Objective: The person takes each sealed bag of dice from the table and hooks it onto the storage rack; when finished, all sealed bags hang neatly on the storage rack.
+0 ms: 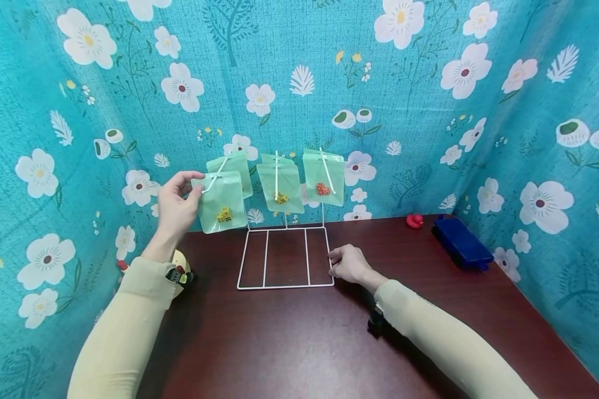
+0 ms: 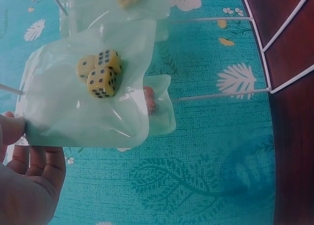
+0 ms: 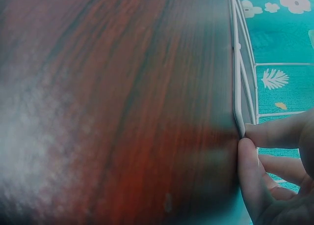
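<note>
My left hand (image 1: 177,208) pinches the top edge of a green zip bag (image 1: 212,205) between thumb and fingers. Three yellow dice (image 2: 102,73) show through its film. The tip of the white rack's left hook (image 1: 223,162) pokes out at the bag's top. Behind it, a second green bag (image 1: 249,185) hangs on that same hook. Other bags hang from the middle hook, the front one (image 1: 287,180) with yellow dice, and from the right hook, one (image 1: 311,172) with a red heart-shaped piece. My right hand (image 1: 350,265) pinches the right side wire of the rack's base (image 3: 238,95).
The wire rack (image 1: 285,287) stands on a dark wooden table (image 1: 289,343) before a blue flowered cloth (image 1: 299,122). A red rubber duck (image 1: 415,221) and a blue case (image 1: 461,242) lie at the back right. Partly hidden by my left wrist is a yellow rounded object (image 1: 178,259).
</note>
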Demonstrator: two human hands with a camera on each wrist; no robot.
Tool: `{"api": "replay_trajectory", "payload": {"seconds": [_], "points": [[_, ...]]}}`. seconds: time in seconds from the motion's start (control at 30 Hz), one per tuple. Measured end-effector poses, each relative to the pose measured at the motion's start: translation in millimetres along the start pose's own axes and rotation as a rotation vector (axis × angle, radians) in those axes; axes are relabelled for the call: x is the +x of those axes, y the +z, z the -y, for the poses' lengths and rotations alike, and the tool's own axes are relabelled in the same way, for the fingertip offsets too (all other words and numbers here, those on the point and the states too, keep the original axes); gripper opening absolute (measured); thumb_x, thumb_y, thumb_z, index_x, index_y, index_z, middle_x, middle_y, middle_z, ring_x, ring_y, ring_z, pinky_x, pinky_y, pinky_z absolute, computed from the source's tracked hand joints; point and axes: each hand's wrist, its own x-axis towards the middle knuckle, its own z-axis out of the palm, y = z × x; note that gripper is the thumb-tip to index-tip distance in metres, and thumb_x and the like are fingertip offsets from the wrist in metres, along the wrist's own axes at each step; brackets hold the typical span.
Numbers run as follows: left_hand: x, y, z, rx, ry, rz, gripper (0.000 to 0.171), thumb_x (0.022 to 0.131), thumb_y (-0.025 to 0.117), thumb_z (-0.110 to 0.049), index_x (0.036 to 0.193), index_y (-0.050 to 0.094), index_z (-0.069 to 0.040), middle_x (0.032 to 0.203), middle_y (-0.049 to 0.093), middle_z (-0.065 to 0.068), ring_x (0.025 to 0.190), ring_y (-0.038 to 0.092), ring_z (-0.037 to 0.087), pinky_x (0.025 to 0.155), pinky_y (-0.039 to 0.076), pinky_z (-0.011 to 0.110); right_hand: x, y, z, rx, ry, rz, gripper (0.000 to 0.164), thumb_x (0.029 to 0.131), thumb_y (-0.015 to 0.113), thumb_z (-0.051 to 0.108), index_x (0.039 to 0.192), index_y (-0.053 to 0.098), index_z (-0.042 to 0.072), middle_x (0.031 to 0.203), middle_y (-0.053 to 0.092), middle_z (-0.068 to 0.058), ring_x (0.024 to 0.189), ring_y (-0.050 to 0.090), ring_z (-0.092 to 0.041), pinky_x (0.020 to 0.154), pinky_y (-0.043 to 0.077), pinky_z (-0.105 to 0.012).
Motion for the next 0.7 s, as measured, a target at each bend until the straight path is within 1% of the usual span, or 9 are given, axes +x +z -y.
{"api": "replay_trajectory", "payload": {"seconds": [0.07, 0.2, 0.3, 0.4, 0.47, 0.6, 0.7], "points": [[3.4, 2.0, 1.6, 0.008, -0.001, -0.005, 0.023, 0.099, 0.062, 0.005, 0.119, 0.071, 0.008, 0.084, 0.060, 0.009, 0.063, 0.049, 0.010, 0.052, 0.036, 0.021, 0.2, 0.0, -0.3, -0.002, 0.002, -0.002, 0.042, 0.078, 0.085, 0.003, 0.120, 0.080, 0.006, 0.095, 0.077, -0.002, 0.090, 0.069, -0.016, 0.091, 0.056, -0.040], [7.9, 6.7, 2.9, 0.028, 0.008, -0.021, 0.022, 0.099, 0.062, 0.006, 0.118, 0.072, 0.006, 0.087, 0.062, 0.010, 0.065, 0.051, 0.010, 0.050, 0.036, 0.020, 0.6, 0.0, -0.9, -0.010, 0.003, -0.005, 0.042, 0.078, 0.085, 0.003, 0.120, 0.080, 0.007, 0.093, 0.077, -0.001, 0.089, 0.068, -0.015, 0.090, 0.056, -0.039], [9.8, 10.1, 3.1, 0.043, 0.005, -0.029, 0.022, 0.099, 0.062, 0.007, 0.117, 0.073, 0.004, 0.089, 0.063, 0.009, 0.069, 0.055, 0.015, 0.050, 0.036, 0.020, 1.3, 0.3, -1.5, -0.012, -0.002, -0.008, 0.042, 0.078, 0.085, 0.004, 0.119, 0.080, 0.007, 0.092, 0.077, 0.000, 0.088, 0.068, -0.014, 0.089, 0.055, -0.038], [12.6, 12.1, 6.4, 0.046, -0.019, -0.023, 0.022, 0.100, 0.062, 0.005, 0.119, 0.072, 0.004, 0.088, 0.064, 0.005, 0.071, 0.056, 0.017, 0.051, 0.038, 0.020, 1.8, 0.5, -1.8, -0.019, -0.012, -0.015, 0.042, 0.076, 0.087, 0.004, 0.118, 0.081, 0.007, 0.090, 0.076, 0.001, 0.087, 0.068, -0.013, 0.089, 0.055, -0.038], [14.5, 13.0, 8.4, 0.047, -0.030, -0.020, 0.022, 0.100, 0.062, 0.004, 0.120, 0.072, 0.004, 0.086, 0.063, 0.004, 0.071, 0.056, 0.016, 0.051, 0.039, 0.020, 2.3, 0.7, -2.1, -0.024, -0.017, -0.020, 0.043, 0.076, 0.087, 0.004, 0.118, 0.081, 0.007, 0.089, 0.077, 0.002, 0.087, 0.068, -0.013, 0.090, 0.055, -0.038], [17.6, 14.4, 11.0, 0.057, -0.050, -0.014, 0.023, 0.101, 0.062, 0.002, 0.122, 0.071, 0.003, 0.086, 0.060, 0.009, 0.072, 0.055, 0.013, 0.053, 0.040, 0.020, 3.2, 0.8, -2.9, -0.029, -0.023, -0.026, 0.042, 0.075, 0.087, 0.004, 0.116, 0.082, 0.009, 0.089, 0.077, 0.003, 0.087, 0.069, -0.012, 0.090, 0.055, -0.038], [23.5, 14.7, 28.7, 0.076, -0.056, -0.018, 0.021, 0.103, 0.064, -0.003, 0.122, 0.074, -0.004, 0.090, 0.063, 0.012, 0.075, 0.058, 0.015, 0.054, 0.043, 0.021, 3.2, 0.5, -3.2, -0.031, -0.027, -0.031, 0.041, 0.075, 0.087, 0.004, 0.115, 0.082, 0.008, 0.089, 0.077, 0.003, 0.086, 0.069, -0.012, 0.090, 0.056, -0.038]]}}
